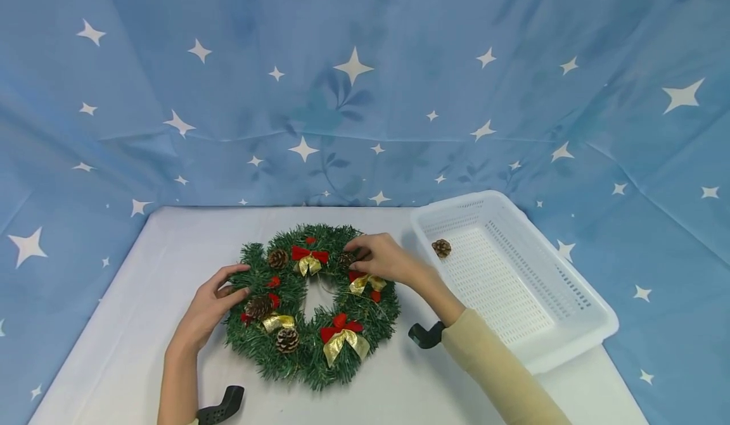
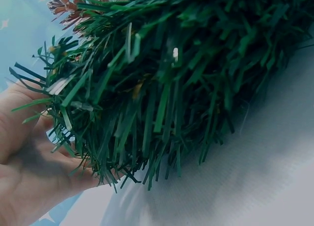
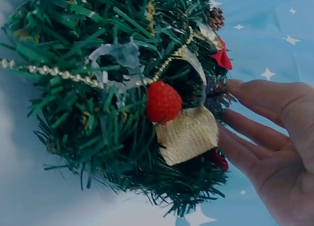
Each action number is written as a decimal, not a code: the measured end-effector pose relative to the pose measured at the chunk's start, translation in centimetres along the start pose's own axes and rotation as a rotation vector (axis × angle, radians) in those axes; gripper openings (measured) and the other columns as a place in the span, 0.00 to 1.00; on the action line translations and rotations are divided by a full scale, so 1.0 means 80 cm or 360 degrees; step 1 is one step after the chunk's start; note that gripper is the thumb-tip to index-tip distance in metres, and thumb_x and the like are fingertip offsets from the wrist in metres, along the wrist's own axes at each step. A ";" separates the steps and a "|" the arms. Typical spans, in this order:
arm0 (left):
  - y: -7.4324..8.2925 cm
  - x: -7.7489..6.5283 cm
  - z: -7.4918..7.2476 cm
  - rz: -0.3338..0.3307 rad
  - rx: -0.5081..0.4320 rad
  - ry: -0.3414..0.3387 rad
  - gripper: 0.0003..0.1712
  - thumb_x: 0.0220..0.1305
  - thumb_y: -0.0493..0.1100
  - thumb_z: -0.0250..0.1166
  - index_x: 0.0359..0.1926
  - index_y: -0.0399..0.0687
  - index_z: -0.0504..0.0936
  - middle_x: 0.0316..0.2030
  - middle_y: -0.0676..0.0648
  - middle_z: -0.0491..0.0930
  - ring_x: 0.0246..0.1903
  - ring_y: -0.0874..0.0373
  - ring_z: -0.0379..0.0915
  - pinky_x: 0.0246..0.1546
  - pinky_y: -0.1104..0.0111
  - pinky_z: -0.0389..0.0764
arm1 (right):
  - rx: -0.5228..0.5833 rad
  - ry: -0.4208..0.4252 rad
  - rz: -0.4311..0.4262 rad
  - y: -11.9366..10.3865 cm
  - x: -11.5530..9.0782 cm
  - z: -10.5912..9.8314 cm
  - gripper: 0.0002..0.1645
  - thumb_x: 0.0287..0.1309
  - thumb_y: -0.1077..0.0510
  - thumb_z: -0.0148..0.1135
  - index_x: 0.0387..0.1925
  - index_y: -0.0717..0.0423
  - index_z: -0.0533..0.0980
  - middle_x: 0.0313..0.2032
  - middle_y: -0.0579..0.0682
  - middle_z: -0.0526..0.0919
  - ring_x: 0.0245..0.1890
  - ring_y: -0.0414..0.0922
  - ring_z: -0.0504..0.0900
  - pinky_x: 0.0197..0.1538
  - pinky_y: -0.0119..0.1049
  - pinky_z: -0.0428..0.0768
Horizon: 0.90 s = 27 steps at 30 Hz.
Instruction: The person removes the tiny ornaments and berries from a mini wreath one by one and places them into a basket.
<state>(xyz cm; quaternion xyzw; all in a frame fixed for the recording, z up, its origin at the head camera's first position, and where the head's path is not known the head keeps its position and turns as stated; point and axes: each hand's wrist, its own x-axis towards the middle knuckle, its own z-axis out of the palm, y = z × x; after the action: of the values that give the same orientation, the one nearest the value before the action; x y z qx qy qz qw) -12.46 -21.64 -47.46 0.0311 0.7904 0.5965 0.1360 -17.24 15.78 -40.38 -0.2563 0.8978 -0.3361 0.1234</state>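
Right sleeve [image 1: 502,368] is long, plain and a pale yellowy beige, pretty smooth with a few soft creases and a simple straight edge. You only get a sliver of the left sleeve [image 1: 195,422] at the bottom of the head view, looks like a similar pale shade. Right gadget [image 1: 426,335] is black, stubby and bent, kinda like a pipe elbow. Left gadget [image 1: 222,406] is black and bent too, with little dots along its lower part.

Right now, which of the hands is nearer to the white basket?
Right. The right hand is at a pinecone on the wreath, just left of the basket; the left hand is farther, at the wreath's left edge.
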 end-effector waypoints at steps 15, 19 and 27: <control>-0.001 0.001 0.001 0.0000 -0.0012 0.0009 0.36 0.73 0.50 0.66 0.75 0.47 0.65 0.81 0.35 0.42 0.76 0.23 0.42 0.67 0.26 0.56 | -0.0109 -0.0002 -0.0006 0.000 0.010 0.011 0.21 0.65 0.64 0.69 0.59 0.58 0.81 0.51 0.56 0.88 0.48 0.48 0.88 0.48 0.33 0.86; -0.001 0.002 0.003 -0.0001 -0.0013 0.0003 0.35 0.73 0.51 0.66 0.75 0.48 0.65 0.82 0.36 0.42 0.76 0.23 0.42 0.67 0.26 0.56 | -0.0156 0.0019 -0.0026 -0.002 0.011 0.013 0.19 0.65 0.64 0.69 0.57 0.56 0.82 0.52 0.55 0.87 0.47 0.47 0.88 0.47 0.33 0.86; -0.002 0.001 0.000 -0.0007 -0.0007 0.0006 0.36 0.73 0.51 0.66 0.75 0.48 0.65 0.81 0.35 0.42 0.76 0.24 0.42 0.67 0.26 0.57 | -0.0201 0.0057 -0.0091 -0.005 0.011 0.012 0.17 0.65 0.64 0.69 0.55 0.57 0.83 0.50 0.55 0.88 0.43 0.45 0.89 0.43 0.31 0.85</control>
<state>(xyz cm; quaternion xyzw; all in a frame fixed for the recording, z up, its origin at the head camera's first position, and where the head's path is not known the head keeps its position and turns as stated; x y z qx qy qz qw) -12.53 -21.63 -47.62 0.0278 0.7893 0.5981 0.1358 -17.43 14.56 -40.84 -0.2830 0.9117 -0.2867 0.0812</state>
